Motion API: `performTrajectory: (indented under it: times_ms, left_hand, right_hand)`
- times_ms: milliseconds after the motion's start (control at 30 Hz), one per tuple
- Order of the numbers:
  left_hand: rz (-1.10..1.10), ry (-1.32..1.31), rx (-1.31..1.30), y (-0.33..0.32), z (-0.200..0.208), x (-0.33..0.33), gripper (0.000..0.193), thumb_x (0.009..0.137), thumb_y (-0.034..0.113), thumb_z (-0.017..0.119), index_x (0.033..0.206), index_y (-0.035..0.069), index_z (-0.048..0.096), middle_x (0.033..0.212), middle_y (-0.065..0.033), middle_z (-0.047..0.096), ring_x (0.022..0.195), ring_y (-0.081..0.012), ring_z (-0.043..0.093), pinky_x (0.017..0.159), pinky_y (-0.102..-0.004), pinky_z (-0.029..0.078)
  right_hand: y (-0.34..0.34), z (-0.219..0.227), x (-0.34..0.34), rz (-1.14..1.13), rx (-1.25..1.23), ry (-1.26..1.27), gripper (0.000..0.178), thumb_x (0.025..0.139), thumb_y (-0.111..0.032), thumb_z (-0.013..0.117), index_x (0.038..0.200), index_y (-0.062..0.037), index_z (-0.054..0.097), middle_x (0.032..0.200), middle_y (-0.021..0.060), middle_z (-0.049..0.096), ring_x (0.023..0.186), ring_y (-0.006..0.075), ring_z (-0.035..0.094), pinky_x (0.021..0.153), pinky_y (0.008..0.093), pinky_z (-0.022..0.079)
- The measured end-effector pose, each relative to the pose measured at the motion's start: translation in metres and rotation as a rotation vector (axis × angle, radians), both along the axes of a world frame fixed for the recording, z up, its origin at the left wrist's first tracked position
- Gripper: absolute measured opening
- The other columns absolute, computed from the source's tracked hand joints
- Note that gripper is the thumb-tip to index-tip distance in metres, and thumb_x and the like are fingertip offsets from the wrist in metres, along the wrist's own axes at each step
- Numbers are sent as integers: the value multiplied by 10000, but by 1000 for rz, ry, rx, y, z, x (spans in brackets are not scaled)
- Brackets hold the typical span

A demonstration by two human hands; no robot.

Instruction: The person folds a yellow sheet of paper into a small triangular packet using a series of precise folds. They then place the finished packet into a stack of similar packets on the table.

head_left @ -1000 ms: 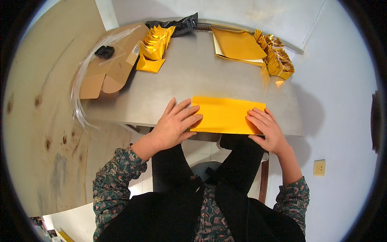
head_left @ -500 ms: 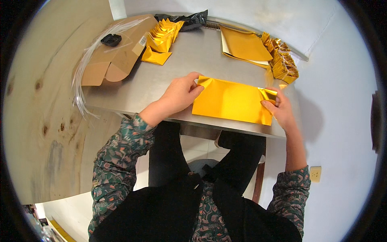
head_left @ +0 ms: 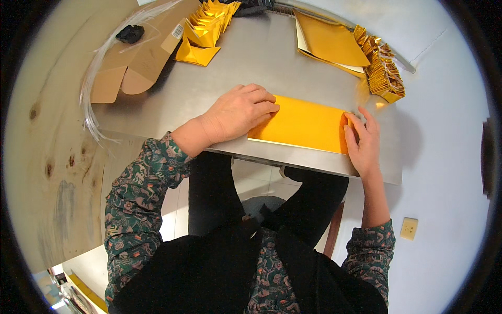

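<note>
A folded sheet of gold foil paper [head_left: 311,123] lies lengthwise at the near edge of the metal table, its pale inner side showing as a thin strip along the near edge. On its left end my left hand [head_left: 238,112] rests with fingers closed and curled, pressing the far left corner; the thumb is mostly hidden. At the right end, the thumb and a fingertip of my right hand [head_left: 364,138] are closed on the sheet's edge, while its other fingers stick out past it.
A stack of gold sheets [head_left: 332,39] lies at the back right beside bundled folded gold pieces [head_left: 384,78]. Back left, folded gold paper shapes [head_left: 201,36] stand by a flattened cardboard box [head_left: 138,65] with clear plastic strands [head_left: 89,104] and a black object [head_left: 129,34]. The wall borders the right.
The gold sheet has gone from raised and tilted to lying flatter on the table. My left hand has turned palm-down over its end; my right-hand fingers have shifted along the right edge.
</note>
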State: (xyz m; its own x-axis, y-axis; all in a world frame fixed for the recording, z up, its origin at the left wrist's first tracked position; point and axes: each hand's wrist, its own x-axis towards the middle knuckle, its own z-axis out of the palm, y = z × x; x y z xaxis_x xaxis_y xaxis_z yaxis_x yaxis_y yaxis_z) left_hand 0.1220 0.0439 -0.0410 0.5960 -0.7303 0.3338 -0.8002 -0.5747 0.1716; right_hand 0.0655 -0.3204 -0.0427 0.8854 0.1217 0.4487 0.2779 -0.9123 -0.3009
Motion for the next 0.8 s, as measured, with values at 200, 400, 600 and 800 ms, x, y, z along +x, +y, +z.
performTrajectory:
  times_ms: [200, 400, 600, 800]
  left_hand:
    - [-40, 38, 57, 6, 8, -4, 564, 968, 433, 718, 1446, 147, 629, 1443, -73, 593, 1397, -250, 507, 1193, -425, 384]
    - [-95, 104, 35, 8, 13, -2, 719, 872, 431, 797, 1495, 144, 580, 1491, -96, 556, 1406, -293, 499, 1188, -463, 376]
    - [-111, 153, 26, 9, 19, -4, 733, 865, 406, 799, 1503, 125, 572, 1512, -122, 541, 1415, -319, 490, 1194, -478, 363]
    - [-117, 150, 59, 5, 27, -5, 717, 884, 424, 773, 1497, 110, 575, 1512, -138, 536, 1410, -350, 487, 1179, -482, 365]
  right_hand:
    - [-13, -3, 5, 20, -43, 2, 331, 974, -186, 671, 1296, -120, 711, 1503, 203, 535, 1419, 401, 460, 1201, 472, 363]
    - [-16, -1, 4, 0, -74, 37, 349, 973, -166, 672, 1318, -117, 693, 1496, 195, 545, 1415, 398, 465, 1206, 483, 356]
    - [-16, 4, 3, 33, -40, 71, 357, 979, -151, 667, 1334, -116, 677, 1488, 183, 554, 1401, 394, 483, 1189, 468, 381]
    - [-20, 11, 2, 44, -19, 123, 376, 968, -175, 691, 1342, -143, 678, 1486, 183, 557, 1391, 401, 493, 1179, 468, 392]
